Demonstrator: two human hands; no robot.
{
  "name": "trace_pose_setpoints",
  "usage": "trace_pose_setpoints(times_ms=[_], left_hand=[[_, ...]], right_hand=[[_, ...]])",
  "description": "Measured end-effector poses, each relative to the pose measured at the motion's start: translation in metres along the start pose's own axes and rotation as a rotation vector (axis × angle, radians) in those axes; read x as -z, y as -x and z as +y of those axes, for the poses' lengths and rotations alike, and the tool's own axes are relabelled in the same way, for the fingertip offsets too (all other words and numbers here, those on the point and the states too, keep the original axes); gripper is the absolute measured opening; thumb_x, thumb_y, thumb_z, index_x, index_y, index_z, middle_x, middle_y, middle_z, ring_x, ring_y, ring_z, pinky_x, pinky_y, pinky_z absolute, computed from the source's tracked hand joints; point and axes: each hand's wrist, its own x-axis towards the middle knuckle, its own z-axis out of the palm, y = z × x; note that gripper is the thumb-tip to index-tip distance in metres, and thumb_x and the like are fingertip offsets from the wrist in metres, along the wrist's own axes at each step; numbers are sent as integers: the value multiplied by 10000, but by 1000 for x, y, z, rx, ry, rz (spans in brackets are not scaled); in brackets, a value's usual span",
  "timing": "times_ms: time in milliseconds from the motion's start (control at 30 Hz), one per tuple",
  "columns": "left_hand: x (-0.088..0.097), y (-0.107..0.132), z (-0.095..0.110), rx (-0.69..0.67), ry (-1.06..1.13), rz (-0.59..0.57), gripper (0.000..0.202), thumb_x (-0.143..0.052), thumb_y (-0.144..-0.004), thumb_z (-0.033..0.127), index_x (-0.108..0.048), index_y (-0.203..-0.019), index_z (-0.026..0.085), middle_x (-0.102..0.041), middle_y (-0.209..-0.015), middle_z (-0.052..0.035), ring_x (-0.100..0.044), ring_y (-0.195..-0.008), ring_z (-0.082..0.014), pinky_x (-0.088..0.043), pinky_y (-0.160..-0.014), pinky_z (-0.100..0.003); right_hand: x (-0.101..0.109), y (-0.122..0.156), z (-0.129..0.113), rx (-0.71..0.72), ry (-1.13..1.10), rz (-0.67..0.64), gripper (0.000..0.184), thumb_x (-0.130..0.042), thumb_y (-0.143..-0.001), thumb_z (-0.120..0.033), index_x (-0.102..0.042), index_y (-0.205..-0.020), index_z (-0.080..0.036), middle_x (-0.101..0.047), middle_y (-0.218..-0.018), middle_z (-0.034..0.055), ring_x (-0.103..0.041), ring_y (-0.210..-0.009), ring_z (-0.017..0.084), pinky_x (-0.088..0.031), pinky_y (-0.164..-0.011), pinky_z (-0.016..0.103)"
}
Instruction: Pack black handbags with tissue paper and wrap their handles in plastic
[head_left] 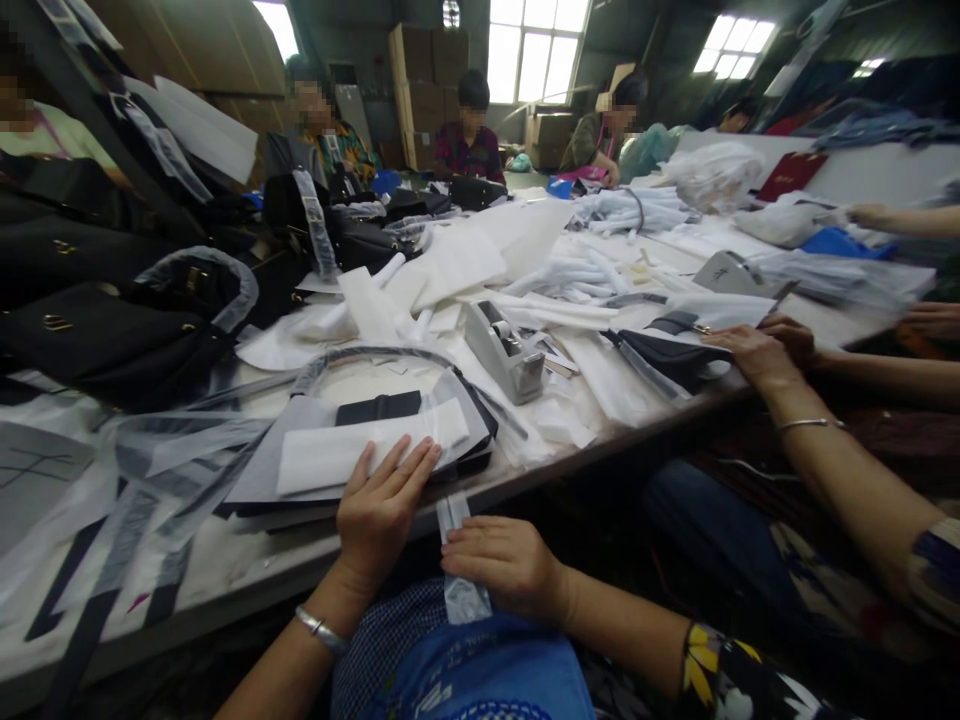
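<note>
My left hand [379,510] lies with its fingers spread flat on a white foam sheet [330,458]. Beneath that sheet is a black handbag [476,428] lying on the table, its front partly covered by pale wrapping and its handle [360,353] wrapped in clear plastic. A dark rectangular flap [379,407] shows just above the foam. Below the table edge, my right hand [517,565] has its fingers closed over a plastic-wrapped strip [466,600], which hangs over my blue apron [480,675]. Its thumb is hidden.
A grey tape dispenser [504,355] stands right of the bag. Black handbags [112,335] crowd the left side. White foam pieces [457,265] are heaped mid-table. At right, a co-worker's hands [757,350] handle a dark bag [664,355]; other people sit across the table.
</note>
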Motion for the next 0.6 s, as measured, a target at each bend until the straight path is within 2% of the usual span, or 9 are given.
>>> trace_pose_setpoints(times_ms=[100, 200, 300, 400, 500, 600], left_hand=[[0, 0, 1, -15, 4, 6, 444, -528, -969, 121, -529, -1397, 240, -630, -1342, -17, -576, -1265, -246, -298, -1173, -471], [-1, 2, 2, -10, 16, 9, 426, -527, -976, 149, -531, -1395, 230, -629, -1345, -24, -570, -1273, -250, -285, -1182, -480], [-3, 4, 3, 8, 45, 38, 365, -549, -972, 175, -584, -1334, 210, -651, -1322, -29, -576, -1267, -255, -296, -1179, -491], [-5, 5, 4, 10, 82, 86, 241, -559, -959, 138, -679, -1165, 178, -704, -1240, -39, -593, -1246, -270, -316, -1167, -516], [-6, 4, 4, 15, 102, 117, 225, -543, -958, 109, -692, -1121, 153, -725, -1197, -59, -599, -1238, -281, -321, -1161, -524], [-4, 3, 5, 19, 128, 125, 258, -521, -958, 80, -675, -1160, 129, -715, -1218, -80, -601, -1237, -274, -332, -1160, -505]], right_hand=[[10, -19, -6, -11, 11, 7, 315, -388, -979, -139, -660, -1137, -136, -767, -1061, 88, -710, -1062, 177, -540, -1000, 324], [27, -49, -2, -53, 10, 18, 309, -422, -956, -115, -681, -1124, -134, -765, -1058, 96, -720, -1023, 174, -540, -977, 310], [37, -82, 19, -126, 25, 13, 337, -465, -905, -56, -707, -1115, -164, -769, -1051, 66, -725, -975, 165, -527, -965, 298], [36, -105, 48, -260, 68, -46, 385, -512, -829, -14, -748, -1063, -208, -778, -1017, 28, -723, -937, 175, -515, -948, 311], [31, -115, 72, -402, 95, -147, 380, -596, -781, 0, -780, -1008, -244, -775, -1021, 13, -691, -1009, 185, -495, -957, 307], [29, -119, 84, -491, 81, -197, 254, -716, -776, -66, -805, -897, -270, -725, -1157, 11, -627, -1068, 199, -475, -976, 322]])
